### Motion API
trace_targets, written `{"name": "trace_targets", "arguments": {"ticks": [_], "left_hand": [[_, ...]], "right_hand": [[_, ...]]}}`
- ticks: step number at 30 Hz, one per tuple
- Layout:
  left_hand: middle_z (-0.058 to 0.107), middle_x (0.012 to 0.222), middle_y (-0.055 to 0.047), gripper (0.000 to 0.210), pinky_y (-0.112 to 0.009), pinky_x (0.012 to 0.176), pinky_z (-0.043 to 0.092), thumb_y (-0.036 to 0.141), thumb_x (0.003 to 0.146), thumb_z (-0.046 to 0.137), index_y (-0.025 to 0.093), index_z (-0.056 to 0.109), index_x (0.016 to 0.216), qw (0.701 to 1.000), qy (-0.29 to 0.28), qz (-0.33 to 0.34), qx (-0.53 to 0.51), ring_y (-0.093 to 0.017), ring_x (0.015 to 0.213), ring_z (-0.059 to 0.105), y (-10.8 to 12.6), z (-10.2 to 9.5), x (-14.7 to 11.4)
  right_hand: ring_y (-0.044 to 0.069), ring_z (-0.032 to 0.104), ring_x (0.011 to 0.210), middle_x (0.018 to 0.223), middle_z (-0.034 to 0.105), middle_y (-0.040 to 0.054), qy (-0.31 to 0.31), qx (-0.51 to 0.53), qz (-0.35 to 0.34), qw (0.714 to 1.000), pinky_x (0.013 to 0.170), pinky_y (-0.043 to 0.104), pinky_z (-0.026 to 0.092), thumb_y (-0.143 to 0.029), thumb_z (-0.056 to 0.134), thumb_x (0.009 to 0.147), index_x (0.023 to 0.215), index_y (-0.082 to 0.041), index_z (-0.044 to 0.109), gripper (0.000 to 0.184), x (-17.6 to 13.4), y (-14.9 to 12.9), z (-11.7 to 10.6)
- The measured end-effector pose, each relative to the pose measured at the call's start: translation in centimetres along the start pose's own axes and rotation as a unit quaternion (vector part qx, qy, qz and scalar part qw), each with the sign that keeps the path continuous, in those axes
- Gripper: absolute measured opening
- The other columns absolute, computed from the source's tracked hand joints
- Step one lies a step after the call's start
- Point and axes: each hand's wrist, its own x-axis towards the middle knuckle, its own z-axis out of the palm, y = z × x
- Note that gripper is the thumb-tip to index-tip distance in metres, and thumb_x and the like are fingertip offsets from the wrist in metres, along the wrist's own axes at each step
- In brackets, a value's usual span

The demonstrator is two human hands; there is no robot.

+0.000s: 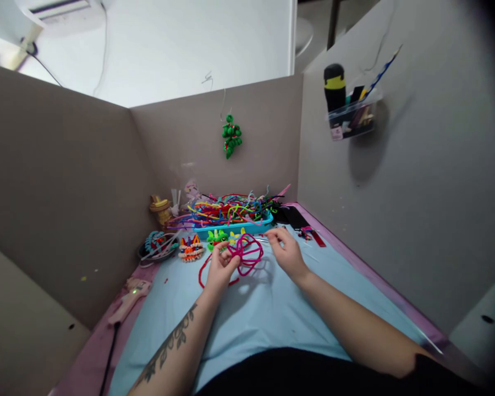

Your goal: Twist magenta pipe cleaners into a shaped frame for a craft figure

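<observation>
My left hand (pixel 223 268) pinches a round, open cage of magenta pipe cleaners (pixel 251 256) between thumb and fingers, just above the cloth. To the right of the cage is my right hand (pixel 286 250), its thumb and fingertips closed together; whatever they hold is too small to make out. A thin silvery tool (pixel 263 239) shows near those fingertips. Beneath and left of my left hand a red pipe cleaner (pixel 202 272) curves over the cloth. Behind the hands are a green animal-like figure (pixel 217 238), a yellow and blue one (pixel 236 236) and an orange and cream one (pixel 191 248).
A blue tray (pixel 206 232) heaped with coloured pipe cleaners stands at the back. A dark bowl (pixel 159 254) and a glue gun (pixel 130 300) are on the left. Grey panels enclose the table; a clear bin (pixel 352 118) and a green ornament (pixel 231 137) hang on them.
</observation>
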Motion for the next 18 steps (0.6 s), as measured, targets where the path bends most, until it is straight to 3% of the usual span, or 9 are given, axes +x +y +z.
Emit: {"name": "trace_targets", "arguments": {"ticks": [3, 7, 10, 15, 18], "left_hand": [[0.053, 0.068, 0.006, 0.052, -0.027, 0.066, 0.047, 0.027, 0.064, 0.072, 0.020, 0.042, 0.106, 1.000, 0.020, -0.012, -0.020, -0.009, 0.059, 0.055, -0.1, -0.3, 0.3], [0.055, 0.068, 0.005, 0.055, -0.027, 0.064, 0.048, 0.028, 0.061, 0.074, 0.020, 0.043, 0.106, 0.999, 0.032, -0.018, -0.040, -0.009, 0.058, 0.056, -0.2, -0.5, 0.5], [0.055, 0.069, 0.005, 0.056, -0.025, 0.062, 0.047, 0.028, 0.060, 0.075, 0.020, 0.043, 0.106, 0.997, 0.037, -0.029, -0.057, -0.008, 0.057, 0.056, -0.1, -0.4, 0.5], [0.054, 0.071, 0.005, 0.056, -0.023, 0.062, 0.045, 0.025, 0.061, 0.074, 0.020, 0.043, 0.108, 0.997, 0.041, -0.014, -0.058, -0.008, 0.059, 0.055, 0.0, -0.5, 0.5], [0.053, 0.074, 0.004, 0.052, -0.022, 0.064, 0.043, 0.024, 0.062, 0.073, 0.020, 0.045, 0.105, 0.995, 0.086, 0.018, -0.044, -0.008, 0.063, 0.055, -0.2, -0.9, 0.8]], "right_hand": [[0.017, 0.054, 0.071, 0.075, 0.060, 0.0039, 0.010, -0.017, 0.099, 0.995, 0.065, 0.028, 0.044, -0.027, 0.046, 0.080, 0.080, -0.017, 0.059, 0.016, 0.6, 1.4, -0.2], [0.016, 0.055, 0.070, 0.078, 0.061, 0.0038, -0.073, -0.047, 0.173, 0.981, 0.068, 0.030, 0.045, -0.021, 0.054, 0.067, 0.077, -0.017, 0.058, 0.012, 0.7, 3.5, 0.6], [0.014, 0.056, 0.066, 0.084, 0.063, 0.0039, -0.121, -0.013, 0.215, 0.969, 0.064, 0.027, 0.046, -0.022, 0.058, 0.063, 0.084, -0.017, 0.056, 0.021, 0.1, 4.4, 1.4], [0.013, 0.054, 0.054, 0.063, 0.061, -0.0018, -0.171, 0.030, 0.217, 0.961, 0.054, 0.023, 0.042, -0.022, 0.053, 0.068, 0.093, -0.016, 0.054, 0.026, -0.4, 4.7, 1.8], [0.014, 0.056, 0.059, 0.065, 0.064, 0.0013, -0.179, -0.029, 0.177, 0.967, 0.057, 0.025, 0.042, -0.021, 0.052, 0.068, 0.080, -0.016, 0.062, 0.017, 0.0, 4.0, 1.2]]}}
